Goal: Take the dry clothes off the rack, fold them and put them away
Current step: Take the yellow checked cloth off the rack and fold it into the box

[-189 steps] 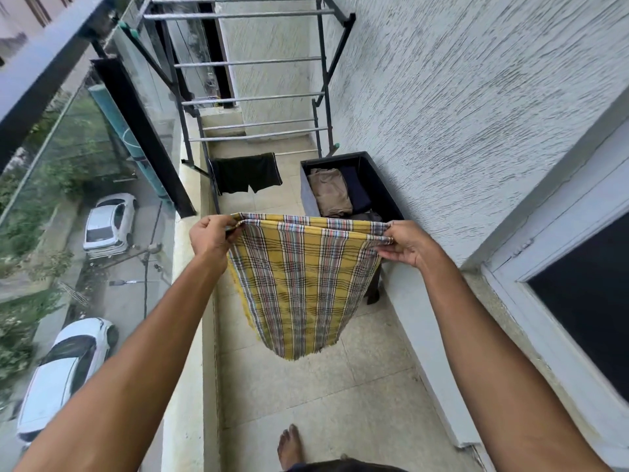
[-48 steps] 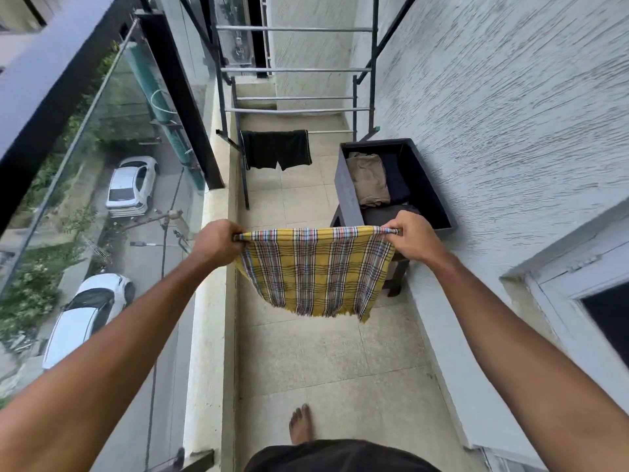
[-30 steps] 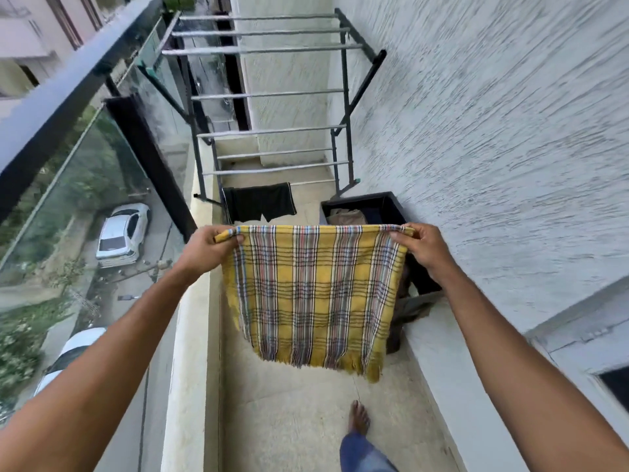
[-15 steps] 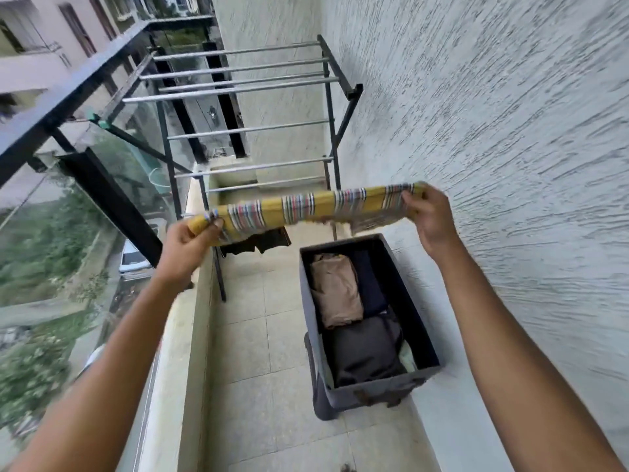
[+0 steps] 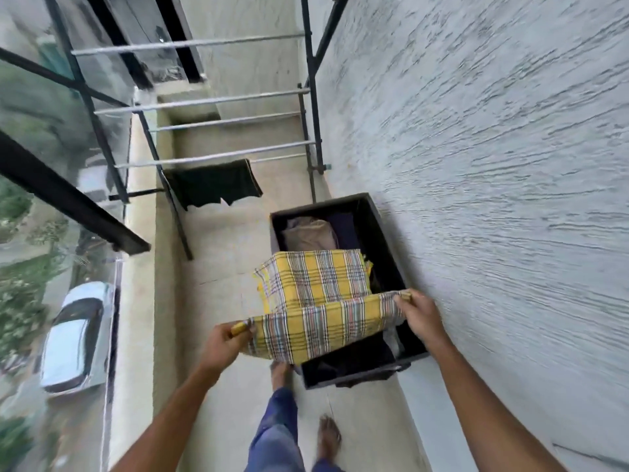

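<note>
Pinching the yellow checked cloth (image 5: 316,301) over the black box (image 5: 391,233), both hands (image 5: 223,342) (image 5: 420,315) leave one dark garment (image 5: 214,183) hanging beyond on the metal rack (image 5: 211,103).

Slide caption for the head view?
Left hand and right hand hold a yellow plaid cloth over the black box; dark garment on rack.

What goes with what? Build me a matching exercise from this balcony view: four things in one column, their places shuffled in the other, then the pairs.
Things
1. yellow checked cloth
2. dark garment
3. tan folded garment
4. white car

Places
A. lying at the far end of the black bin
B. gripped at its ends by the left hand and right hand
C. hanging on the drying rack
D. down on the street below

Pairs: 1-B, 2-C, 3-A, 4-D
</note>
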### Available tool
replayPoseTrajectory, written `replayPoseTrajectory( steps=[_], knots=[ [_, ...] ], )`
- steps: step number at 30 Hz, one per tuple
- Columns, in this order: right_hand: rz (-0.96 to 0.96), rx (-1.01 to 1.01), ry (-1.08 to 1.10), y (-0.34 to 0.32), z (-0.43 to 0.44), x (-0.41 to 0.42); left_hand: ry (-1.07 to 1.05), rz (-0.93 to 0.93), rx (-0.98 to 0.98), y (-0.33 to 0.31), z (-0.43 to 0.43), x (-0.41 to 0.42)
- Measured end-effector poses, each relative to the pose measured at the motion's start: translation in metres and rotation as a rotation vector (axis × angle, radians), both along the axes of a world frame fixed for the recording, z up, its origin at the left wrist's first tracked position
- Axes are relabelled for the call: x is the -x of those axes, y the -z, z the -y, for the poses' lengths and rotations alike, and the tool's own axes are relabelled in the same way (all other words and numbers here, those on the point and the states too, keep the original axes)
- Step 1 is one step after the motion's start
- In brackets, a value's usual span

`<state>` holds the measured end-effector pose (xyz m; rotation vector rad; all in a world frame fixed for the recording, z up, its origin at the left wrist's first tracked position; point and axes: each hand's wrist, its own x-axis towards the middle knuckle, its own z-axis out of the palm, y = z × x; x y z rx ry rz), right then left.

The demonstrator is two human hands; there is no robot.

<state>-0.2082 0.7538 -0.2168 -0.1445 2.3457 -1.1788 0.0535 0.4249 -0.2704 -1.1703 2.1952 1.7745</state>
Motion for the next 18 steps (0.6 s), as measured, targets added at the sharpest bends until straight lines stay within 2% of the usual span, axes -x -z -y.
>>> replayPoseTrajectory(
  steps=[5, 7, 10, 12, 15, 17, 18],
  knots=[
    [-0.121, -0.041, 0.091, 0.008, 0.078, 0.072, -0.255, -0.055, -0.173, -0.022, 0.055, 0.096],
    [-0.116, -0.124, 0.114, 0.03, 0.109, 0.1, -0.37, -0.033, -0.184, -0.006, 0.078, 0.131],
    [-0.003, -0.252, 0.122, 0.071, 0.136, 0.117, -0.385, 0.094, -0.162, 0.036, 0.088, 0.16],
    [0.042, -0.348, 0.15, 0.091, 0.14, 0.108, -0.4, 0.201, -0.171, 0.058, 0.08, 0.164],
    [-0.092, -0.409, 0.311, 0.097, 0.132, 0.069, -0.4, 0.312, -0.248, 0.069, 0.062, 0.151],
    [-0.089, -0.373, 0.514, 0.1, 0.12, 0.032, -0.389, 0.384, -0.431, 0.083, 0.046, 0.134],
    [-0.006, -0.34, 0.642, 0.102, 0.115, 0.014, -0.422, 0.409, -0.574, 0.089, 0.038, 0.126]
  ],
)
